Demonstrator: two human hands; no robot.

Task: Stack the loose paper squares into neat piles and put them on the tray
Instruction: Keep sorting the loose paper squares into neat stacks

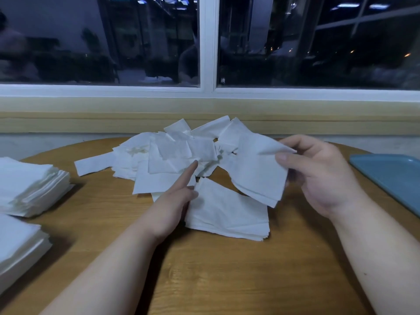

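Note:
A loose heap of white paper squares (172, 153) lies at the far middle of the round wooden table (222, 276). In front of it sits a small neat pile of squares (229, 214). My left hand (172, 201) rests at that pile's left edge, index finger pointing out toward the heap. My right hand (318, 173) holds a few paper squares (256, 171) lifted above the table, pinched between thumb and fingers. The blue tray (391, 176) lies at the right edge, its visible part bare.
Two thick stacks of white paper stand at the left: one further back (29, 187), one nearer (18, 246). A window sill and dark window run along behind the table.

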